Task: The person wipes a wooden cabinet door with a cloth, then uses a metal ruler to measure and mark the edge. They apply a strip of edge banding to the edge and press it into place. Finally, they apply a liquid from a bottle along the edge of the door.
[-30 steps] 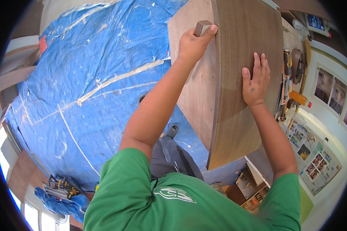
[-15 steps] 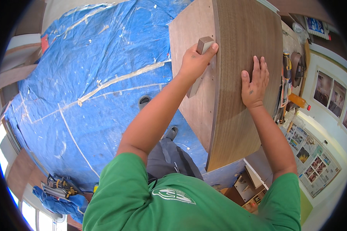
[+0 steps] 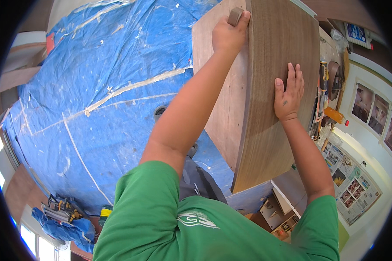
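Observation:
My left hand (image 3: 229, 38) is closed around a long, narrow sanding block (image 3: 235, 15), whose brownish end sticks up past my thumb. Thumb and block lie along the far part of the left edge of a brown wood-grained panel (image 3: 270, 130), which tops a wooden cabinet. Most of the block is covered by my fingers. Below that edge is the cabinet's paler side board (image 3: 226, 100), dotted with small holes. Flat on the panel's right half rests my right hand (image 3: 289, 95), fingers stretched out and holding nothing.
A taped blue tarp (image 3: 130, 52) covers the floor at left. Beyond the panel's right side are an orange bottle (image 3: 336, 116), a tape roll (image 3: 334, 80) and other tools. Newspaper sheets (image 3: 353, 182) lie at the right. Tools (image 3: 63, 209) sit at the lower left.
My left hand has slid away from me along the panel's left edge with the sanding block. My right hand has stayed in place on the panel.

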Demonstrator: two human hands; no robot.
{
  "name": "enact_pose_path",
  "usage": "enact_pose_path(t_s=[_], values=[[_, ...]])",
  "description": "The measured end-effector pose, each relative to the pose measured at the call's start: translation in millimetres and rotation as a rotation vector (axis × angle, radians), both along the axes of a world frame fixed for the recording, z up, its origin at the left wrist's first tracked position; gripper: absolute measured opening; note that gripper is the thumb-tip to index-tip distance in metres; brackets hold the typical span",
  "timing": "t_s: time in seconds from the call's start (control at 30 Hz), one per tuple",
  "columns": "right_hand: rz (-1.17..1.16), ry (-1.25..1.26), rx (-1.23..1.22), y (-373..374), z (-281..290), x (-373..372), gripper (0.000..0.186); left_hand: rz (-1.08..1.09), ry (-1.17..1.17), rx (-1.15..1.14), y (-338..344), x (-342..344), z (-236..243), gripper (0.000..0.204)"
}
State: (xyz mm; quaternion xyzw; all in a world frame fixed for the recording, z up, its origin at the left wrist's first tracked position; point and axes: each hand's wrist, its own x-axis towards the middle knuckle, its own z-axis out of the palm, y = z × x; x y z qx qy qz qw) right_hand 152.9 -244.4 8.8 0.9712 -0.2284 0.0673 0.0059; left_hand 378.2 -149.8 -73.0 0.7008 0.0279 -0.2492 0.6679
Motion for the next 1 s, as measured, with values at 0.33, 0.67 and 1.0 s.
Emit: enact_pose_path(t_s=[0.33, 0.67, 1.0], values=[[-0.010, 0.024, -0.011, 0, 3, -4, 0.064, -0.165, 0.025, 0.000, 51, -73, 5, 0.066], [0.015, 0.015, 0.018, -1, 1, -1, 0.064, -0.060, 0.036, -0.013, 31, -48, 4, 0.070], [0.008, 0.015, 0.023, 1, 4, 0, 0.064, -0.429, 0.411, -0.249, 74, -55, 1, 0.061]])
